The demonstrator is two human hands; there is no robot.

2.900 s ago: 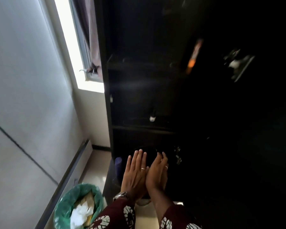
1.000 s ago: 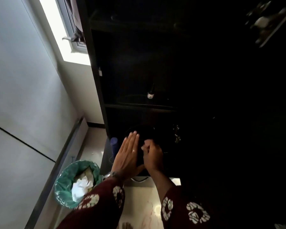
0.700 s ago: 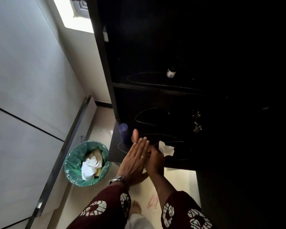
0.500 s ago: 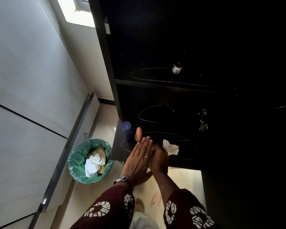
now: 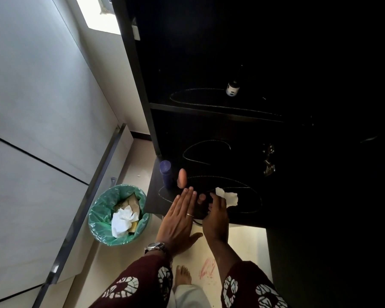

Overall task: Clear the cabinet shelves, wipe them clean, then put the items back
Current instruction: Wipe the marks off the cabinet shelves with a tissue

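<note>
Pinching a crumpled white tissue [image 5: 228, 197] just above the dark bottom shelf [image 5: 157, 204], the right hand [image 5: 216, 221] curls its fingers round it. The left hand [image 5: 178, 221] lies flat with straight fingers at that shelf's front edge, and a purple bottle [image 5: 166, 174] stands at its left corner.

Daylight pours from a blown-out window [image 5: 98, 17] at top left, evenly lighting the grey wall [image 5: 36, 85] and pale floor [image 5: 244, 241]; the black cabinet [image 5: 140, 90] is deeply underexposed, its right half almost pure black with detail lost; faint streaks glint on the shelves [image 5: 209, 107]; the left hand [image 5: 178, 221] catches light; the right hand [image 5: 216, 222] sits in shadow, the white tissue [image 5: 228, 197] it pinches showing bright; straight lines tilt and bow toward the edges; focus slightly soft.
</note>
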